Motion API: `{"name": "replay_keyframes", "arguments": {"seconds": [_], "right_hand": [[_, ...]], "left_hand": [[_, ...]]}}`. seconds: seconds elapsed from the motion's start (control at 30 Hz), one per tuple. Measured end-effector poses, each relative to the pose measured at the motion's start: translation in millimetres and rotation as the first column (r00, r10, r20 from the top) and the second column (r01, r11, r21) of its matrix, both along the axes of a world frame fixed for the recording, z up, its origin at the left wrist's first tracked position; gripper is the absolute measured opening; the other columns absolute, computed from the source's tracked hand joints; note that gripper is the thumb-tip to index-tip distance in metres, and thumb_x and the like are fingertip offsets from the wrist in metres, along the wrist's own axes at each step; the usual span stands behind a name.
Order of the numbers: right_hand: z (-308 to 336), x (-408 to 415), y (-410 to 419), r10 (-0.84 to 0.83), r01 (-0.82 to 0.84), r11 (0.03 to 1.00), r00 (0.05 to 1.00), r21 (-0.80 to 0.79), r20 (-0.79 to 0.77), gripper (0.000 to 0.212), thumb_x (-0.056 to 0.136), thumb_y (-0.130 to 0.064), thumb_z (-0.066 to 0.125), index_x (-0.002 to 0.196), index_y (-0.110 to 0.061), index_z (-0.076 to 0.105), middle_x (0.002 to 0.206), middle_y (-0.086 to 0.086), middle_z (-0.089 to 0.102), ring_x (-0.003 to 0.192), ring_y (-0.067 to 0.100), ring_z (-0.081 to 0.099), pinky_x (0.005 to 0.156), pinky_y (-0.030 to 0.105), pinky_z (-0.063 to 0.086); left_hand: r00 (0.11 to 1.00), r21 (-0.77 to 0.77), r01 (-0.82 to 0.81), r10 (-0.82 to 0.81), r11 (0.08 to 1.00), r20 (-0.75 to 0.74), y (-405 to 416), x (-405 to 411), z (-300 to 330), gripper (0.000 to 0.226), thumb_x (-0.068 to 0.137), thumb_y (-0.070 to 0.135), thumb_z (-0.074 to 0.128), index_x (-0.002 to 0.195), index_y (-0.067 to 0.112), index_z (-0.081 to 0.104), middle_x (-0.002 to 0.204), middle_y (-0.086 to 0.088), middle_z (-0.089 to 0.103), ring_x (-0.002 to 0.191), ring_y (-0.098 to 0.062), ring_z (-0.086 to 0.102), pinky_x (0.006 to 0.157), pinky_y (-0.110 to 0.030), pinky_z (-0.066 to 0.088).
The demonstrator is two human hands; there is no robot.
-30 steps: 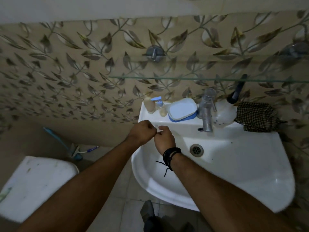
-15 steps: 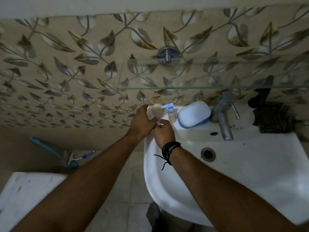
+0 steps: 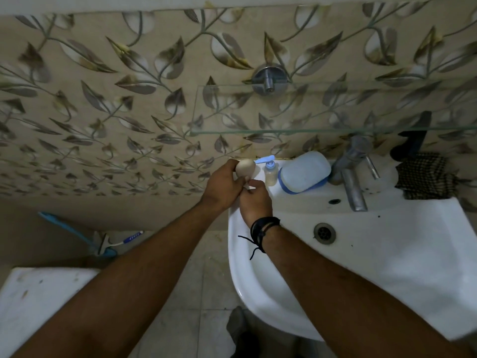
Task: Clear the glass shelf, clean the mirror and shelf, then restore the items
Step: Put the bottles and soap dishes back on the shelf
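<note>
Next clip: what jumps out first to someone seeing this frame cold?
Two bare forearms reach up from the bottom, the left hand closed around a small beige rounded object at the sink's back-left corner, with the right hand touching it from below. Beside them on the sink ledge stand a small pump bottle and a blue-and-white soap case. Above, the glass shelf sits bare against leaf-patterned tiles.

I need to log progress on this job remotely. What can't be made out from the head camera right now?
- Beige item: the left hand and right hand cover its lower part, so its identity is unclear.
- Mirror: not in the head view at all.
- Glass shelf: its right end is cut off by the frame edge.
- Dark object behind the checked cloth: too dim to identify.
</note>
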State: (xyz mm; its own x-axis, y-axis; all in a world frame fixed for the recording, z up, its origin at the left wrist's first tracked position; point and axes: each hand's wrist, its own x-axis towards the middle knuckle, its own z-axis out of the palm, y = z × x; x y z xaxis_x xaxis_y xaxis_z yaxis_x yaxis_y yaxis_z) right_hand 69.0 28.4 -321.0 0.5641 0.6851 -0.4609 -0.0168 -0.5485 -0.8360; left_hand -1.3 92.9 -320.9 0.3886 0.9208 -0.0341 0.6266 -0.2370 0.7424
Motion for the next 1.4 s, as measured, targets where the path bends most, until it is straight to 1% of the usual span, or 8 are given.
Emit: {"name": "replay_keyframes", "arguments": {"seconds": [0.2, 0.4, 0.6, 0.73, 0.83, 0.93, 1.23, 1.4], "right_hand": [[3, -19, -19, 0.001, -0.001, 0.999, 1.000, 0.049, -0.003, 0.050, 0.089, -0.021, 0.059, 0.134, -0.011, 0.039, 0.136, 0.012, 0.045, 0.118, 0.030, 0.054, 0.095, 0.031, 0.042], [13, -34, -59, 0.190, -0.194, 0.974, 0.981, 0.117, 0.043, 0.062, 0.091, -0.025, 0.057, 0.147, -0.015, 0.031, 0.145, 0.011, 0.037, 0.129, 0.029, 0.047, 0.103, 0.032, 0.039], [33, -32, -104, 0.314, -0.327, 0.927, 0.944, 0.184, 0.096, 0.046, 0.093, -0.026, 0.052, 0.138, -0.018, 0.043, 0.133, 0.012, 0.047, 0.119, 0.030, 0.052, 0.085, 0.024, 0.036], [58, -28, -126, 0.368, -0.393, 0.876, 0.919, 0.281, 0.138, 0.037, 0.091, -0.029, 0.054, 0.126, -0.016, 0.050, 0.120, 0.012, 0.058, 0.107, 0.028, 0.059, 0.079, 0.030, 0.045], [86, -25, -131, 0.342, -0.371, 0.857, 0.929, 0.357, 0.143, 0.034, 0.092, -0.039, 0.054, 0.122, -0.021, 0.052, 0.117, 0.007, 0.061, 0.102, 0.023, 0.062, 0.085, 0.036, 0.051], [120, -22, -125, 0.316, -0.330, 0.828, 0.942, 0.453, 0.111, 0.028, 0.091, -0.044, 0.055, 0.113, -0.026, 0.052, 0.101, 0.001, 0.065, 0.088, 0.018, 0.065, 0.074, 0.035, 0.055], [214, 24, -57, 0.179, -0.353, 0.743, 0.923, 0.569, 0.340, 0.022, 0.091, -0.035, 0.058, 0.108, -0.022, 0.052, 0.077, -0.012, 0.057, 0.068, 0.007, 0.058, 0.053, 0.025, 0.041], [235, 46, -11, 0.078, -0.367, 0.786, 0.857, 0.497, 0.509, 0.027, 0.087, -0.044, 0.061, 0.099, -0.022, 0.050, 0.074, -0.011, 0.056, 0.071, 0.014, 0.061, 0.051, 0.024, 0.038]], "left_hand": [[0.999, 0.013, -0.036, 0.036, 0.999, -0.019, -20, -25, 5, 0.031, 0.091, 0.029, 0.066, 0.116, 0.014, 0.058, 0.109, -0.005, 0.067, 0.097, -0.022, 0.060, 0.071, -0.028, 0.039], [0.989, 0.031, -0.144, 0.145, 0.989, -0.012, -75, -52, 17, 0.036, 0.092, 0.027, 0.064, 0.124, 0.012, 0.057, 0.116, -0.006, 0.067, 0.097, -0.023, 0.062, 0.073, -0.029, 0.043], [0.974, 0.037, -0.224, 0.223, 0.974, 0.031, -128, -62, 39, 0.040, 0.088, 0.041, 0.066, 0.119, 0.016, 0.059, 0.107, 0.002, 0.067, 0.088, -0.018, 0.066, 0.075, -0.040, 0.057], [0.956, 0.140, -0.293, 0.289, 0.946, 0.051, -155, -65, 61, 0.039, 0.085, 0.048, 0.066, 0.113, 0.022, 0.062, 0.092, 0.013, 0.065, 0.077, -0.001, 0.062, 0.062, -0.025, 0.050], [0.949, 0.323, -0.316, 0.301, 0.892, 0.097, -164, -64, 90, 0.033, 0.085, 0.047, 0.065, 0.106, 0.022, 0.062, 0.087, 0.015, 0.062, 0.072, -0.006, 0.062, 0.058, -0.023, 0.045], [0.944, 0.424, -0.324, 0.263, 0.846, 0.197, -158, -58, 124, 0.035, 0.086, 0.046, 0.061, 0.102, 0.015, 0.059, 0.087, 0.004, 0.064, 0.069, -0.014, 0.062, 0.056, -0.030, 0.048], [0.964, 0.610, -0.233, 0.098, 0.758, 0.246, -80, -22, 217, 0.039, 0.090, 0.039, 0.061, 0.107, 0.005, 0.060, 0.096, -0.008, 0.055, 0.081, -0.021, 0.055, 0.063, -0.033, 0.045], [0.971, 0.603, -0.179, 0.041, 0.777, 0.236, -32, -9, 237, 0.038, 0.087, 0.039, 0.066, 0.115, 0.014, 0.059, 0.096, 0.010, 0.060, 0.071, 0.008, 0.052, 0.060, -0.012, 0.038]]}}
